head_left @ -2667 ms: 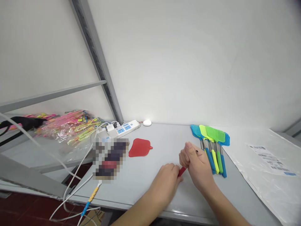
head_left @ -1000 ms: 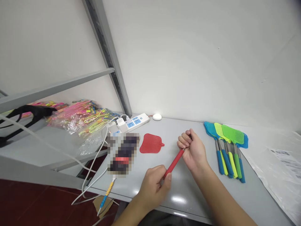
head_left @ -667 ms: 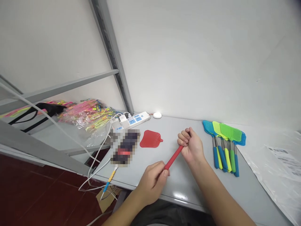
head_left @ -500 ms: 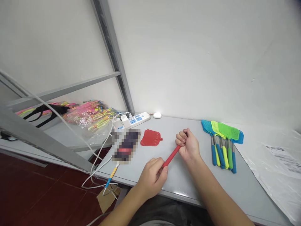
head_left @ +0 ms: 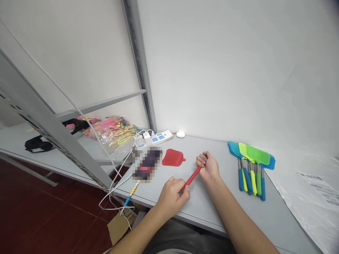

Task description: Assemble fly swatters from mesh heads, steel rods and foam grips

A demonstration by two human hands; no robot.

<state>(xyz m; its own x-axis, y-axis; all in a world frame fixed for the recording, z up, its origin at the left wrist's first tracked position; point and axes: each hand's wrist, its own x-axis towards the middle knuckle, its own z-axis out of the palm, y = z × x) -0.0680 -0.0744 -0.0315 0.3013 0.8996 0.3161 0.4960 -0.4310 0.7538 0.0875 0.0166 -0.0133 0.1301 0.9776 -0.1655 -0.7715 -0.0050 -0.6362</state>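
Note:
Between my two hands runs a red fly swatter handle (head_left: 192,176), slanting up to the right above the table. My left hand (head_left: 173,197) is closed around its lower end. The fingers of my right hand (head_left: 208,165) are curled over its upper end, so that end is hidden. Lying flat on the table, behind and left of my right hand, is a loose red fly swatter head (head_left: 174,157) with a short stub on its right side. To the right sits a pile of fly swatters (head_left: 251,165) with blue, yellow and green heads and matching grips on metal shafts.
A blurred phone (head_left: 147,165) lies on the left with a charging cable (head_left: 131,194) attached. Behind it are a white power strip (head_left: 159,138) and a small white device (head_left: 180,134). A metal rack post (head_left: 143,67) rises there. White plastic packaging (head_left: 307,190) covers the table's right side.
The camera view has shifted, moving the rack and table items rightward in the picture. Both hands keep hold of the red handle, and the right hand sits slightly lower and closer to the left.

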